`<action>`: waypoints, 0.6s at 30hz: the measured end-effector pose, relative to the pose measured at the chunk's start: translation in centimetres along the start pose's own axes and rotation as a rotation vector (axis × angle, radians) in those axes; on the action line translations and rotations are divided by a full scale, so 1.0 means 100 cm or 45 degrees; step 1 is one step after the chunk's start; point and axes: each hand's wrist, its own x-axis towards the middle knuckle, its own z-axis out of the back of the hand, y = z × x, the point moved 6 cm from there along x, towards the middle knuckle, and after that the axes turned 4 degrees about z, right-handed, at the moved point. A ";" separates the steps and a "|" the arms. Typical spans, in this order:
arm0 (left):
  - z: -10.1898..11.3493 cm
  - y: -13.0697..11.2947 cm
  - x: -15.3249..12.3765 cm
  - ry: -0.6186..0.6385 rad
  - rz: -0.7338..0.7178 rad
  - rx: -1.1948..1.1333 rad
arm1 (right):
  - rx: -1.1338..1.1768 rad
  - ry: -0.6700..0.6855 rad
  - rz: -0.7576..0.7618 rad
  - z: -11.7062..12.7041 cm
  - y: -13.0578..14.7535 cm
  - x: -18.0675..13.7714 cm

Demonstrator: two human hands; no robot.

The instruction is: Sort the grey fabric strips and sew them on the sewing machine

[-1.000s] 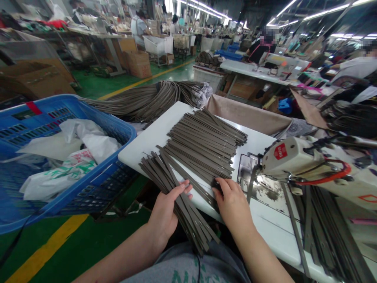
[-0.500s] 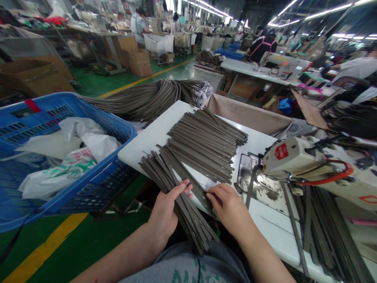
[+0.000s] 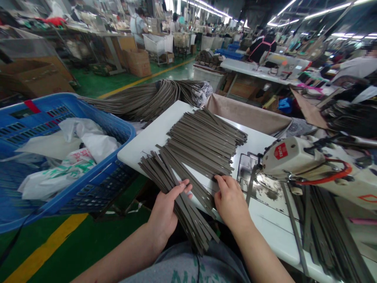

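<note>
My left hand (image 3: 166, 208) is closed around a fanned bundle of grey-brown strips (image 3: 194, 224), held slantwise at the table's front edge. My right hand (image 3: 232, 202) has its fingers bent and pressed together at the near right corner of a broad pile of similar strips (image 3: 203, 141); the fingertips pinch a strip's end there, partly hidden by the hand. Between both hands, a few strips (image 3: 188, 177) lie diagonally on the white table (image 3: 138, 149), next to the held bundle.
Right of the pile stands a sewing machine (image 3: 294, 157), with more strips (image 3: 326, 228) hanging beside it. A blue basket (image 3: 118, 157) with plastic bags is at the left. Long strips (image 3: 147, 98) are heaped behind the table. Other people sit farther back.
My right hand has moved slightly up and away from the diagonal strips, to the near edge of the broad pile. My left hand keeps its bundle in place.
</note>
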 end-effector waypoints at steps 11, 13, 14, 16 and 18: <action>-0.002 0.001 0.000 -0.002 0.012 -0.017 | 0.094 0.014 -0.014 0.002 0.008 -0.007; -0.001 0.001 0.000 -0.003 0.009 -0.017 | 0.127 0.040 -0.011 0.002 0.011 -0.010; -0.001 0.001 0.001 -0.008 0.009 -0.013 | 0.136 0.053 -0.006 0.003 0.013 -0.011; 0.000 0.001 0.000 -0.015 0.007 -0.005 | 0.143 0.083 0.002 0.004 0.018 -0.011; 0.000 0.000 0.000 -0.007 -0.001 -0.001 | 0.173 0.141 0.033 0.005 0.022 -0.011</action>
